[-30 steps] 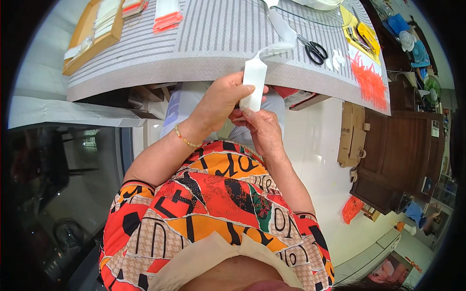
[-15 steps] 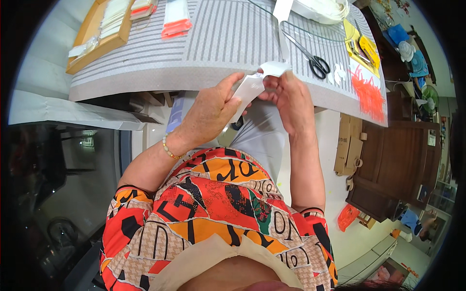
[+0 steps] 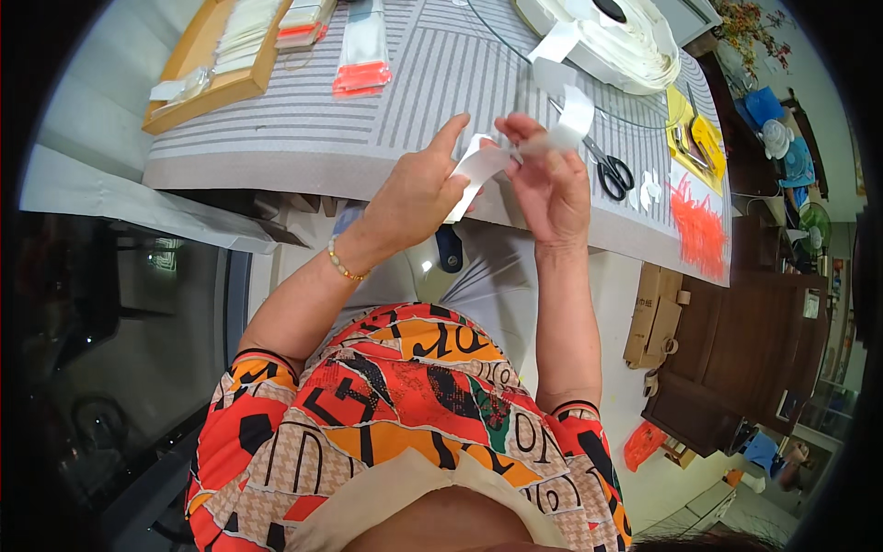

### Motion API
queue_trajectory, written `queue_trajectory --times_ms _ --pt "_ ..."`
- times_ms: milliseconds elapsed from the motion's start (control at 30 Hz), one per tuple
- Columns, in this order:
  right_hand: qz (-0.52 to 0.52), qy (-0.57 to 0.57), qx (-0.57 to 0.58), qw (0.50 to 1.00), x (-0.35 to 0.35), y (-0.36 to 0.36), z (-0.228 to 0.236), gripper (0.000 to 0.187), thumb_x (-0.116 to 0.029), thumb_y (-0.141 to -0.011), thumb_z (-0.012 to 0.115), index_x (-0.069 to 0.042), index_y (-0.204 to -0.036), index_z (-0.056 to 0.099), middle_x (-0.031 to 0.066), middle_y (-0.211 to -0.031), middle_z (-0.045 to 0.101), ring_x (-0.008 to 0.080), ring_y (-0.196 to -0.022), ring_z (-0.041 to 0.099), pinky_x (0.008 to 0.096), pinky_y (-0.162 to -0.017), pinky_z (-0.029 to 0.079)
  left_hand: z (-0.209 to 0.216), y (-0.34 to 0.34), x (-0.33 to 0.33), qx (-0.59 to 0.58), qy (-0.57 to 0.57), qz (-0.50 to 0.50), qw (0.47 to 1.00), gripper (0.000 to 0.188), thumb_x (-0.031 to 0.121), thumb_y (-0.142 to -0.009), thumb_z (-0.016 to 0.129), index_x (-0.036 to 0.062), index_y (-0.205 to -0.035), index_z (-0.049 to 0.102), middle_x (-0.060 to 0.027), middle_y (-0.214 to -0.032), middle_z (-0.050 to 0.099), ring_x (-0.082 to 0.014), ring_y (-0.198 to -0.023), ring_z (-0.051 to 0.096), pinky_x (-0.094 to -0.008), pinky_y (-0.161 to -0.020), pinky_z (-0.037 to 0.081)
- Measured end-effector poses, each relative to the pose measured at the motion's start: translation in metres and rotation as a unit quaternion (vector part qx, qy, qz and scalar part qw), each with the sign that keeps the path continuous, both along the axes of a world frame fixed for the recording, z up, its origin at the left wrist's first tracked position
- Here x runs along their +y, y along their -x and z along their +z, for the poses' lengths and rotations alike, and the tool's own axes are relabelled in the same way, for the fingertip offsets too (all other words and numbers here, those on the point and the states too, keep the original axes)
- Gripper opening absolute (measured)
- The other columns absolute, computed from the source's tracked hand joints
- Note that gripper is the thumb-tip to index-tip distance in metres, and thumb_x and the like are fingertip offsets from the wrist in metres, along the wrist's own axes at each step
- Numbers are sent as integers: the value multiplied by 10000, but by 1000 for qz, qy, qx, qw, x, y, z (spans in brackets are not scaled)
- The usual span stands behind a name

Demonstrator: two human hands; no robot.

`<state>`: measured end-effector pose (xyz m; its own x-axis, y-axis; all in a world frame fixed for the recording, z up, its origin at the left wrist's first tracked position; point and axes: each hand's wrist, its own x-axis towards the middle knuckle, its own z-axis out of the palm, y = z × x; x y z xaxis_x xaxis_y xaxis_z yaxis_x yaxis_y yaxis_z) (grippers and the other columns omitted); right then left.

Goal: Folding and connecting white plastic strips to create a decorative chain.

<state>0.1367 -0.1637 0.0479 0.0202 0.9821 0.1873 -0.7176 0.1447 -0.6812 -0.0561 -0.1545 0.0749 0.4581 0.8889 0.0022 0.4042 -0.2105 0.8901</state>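
My left hand is closed on a folded stack of white label strip just off the table's front edge, its index finger sticking up. To the right of it, my right hand has the same strip between thumb and fingers, with its other fingers curled loosely; the strip there is blurred. From my right hand the white band loops up and back to a large roll of white strip at the rear of the table. Black-handled scissors lie right of my right hand, their blades partly hidden behind the band.
Clear packets with red ends lie at the back left, next to a wooden tray of white packets. On the right are a yellow pouch and a pile of red ties. A thin green cord crosses the table.
My right hand has turned and opened somewhat, and the band now bows up in a loop above it. The view has shifted, showing more of the roll.
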Motion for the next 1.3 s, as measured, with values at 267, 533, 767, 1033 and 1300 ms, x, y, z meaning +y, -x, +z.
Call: queue_trajectory --times_ms 267,533,767,1033,1300 --pt "19 63 71 995 0 -39 1 404 -85 -894 641 59 -1267 583 176 -1161 660 300 -1067 626 428 -985 488 -19 -25 10 -189 137 -103 967 465 26 -883 508 -34 -1344 492 -177 -997 706 -223 -740 688 -296 -676 524" --pt "-309 69 -810 493 -12 -155 13 176 -107 -859 656 -5 -997 692 127 -1021 686 300 -881 646 392 -770 522 -10 -27 9 -277 323 -95 900 408 7 -896 517 -19 -1303 533 -174 -986 703 -217 -786 708 -231 -683 544" --pt "-205 119 -919 315 -4 -160 4 164 -182 -869 614 -32 -927 641 177 -955 652 398 -883 627 465 -738 501 -3 -4 -21 -286 396 -80 869 384 2 -877 531 -56 -1256 547 -179 -977 700 -227 -774 712 -239 -670 549" --pt "-173 173 -827 506 -75 -81 20 179 -115 -915 580 -21 -1058 630 108 -904 678 243 -725 609 338 -661 491 -66 85 -40 -254 404 -21 878 364 -10 -855 516 -70 -1210 575 -173 -958 698 -220 -743 710 -236 -648 554" --pt "49 268 -510 816 -165 -1 -73 359 -35 -731 720 -35 -1073 612 -1 -832 597 77 -643 491 196 -587 410 -78 123 -40 -209 364 0 908 366 8 -873 532 -77 -1228 564 -164 -970 698 -197 -771 702 -236 -661 563"
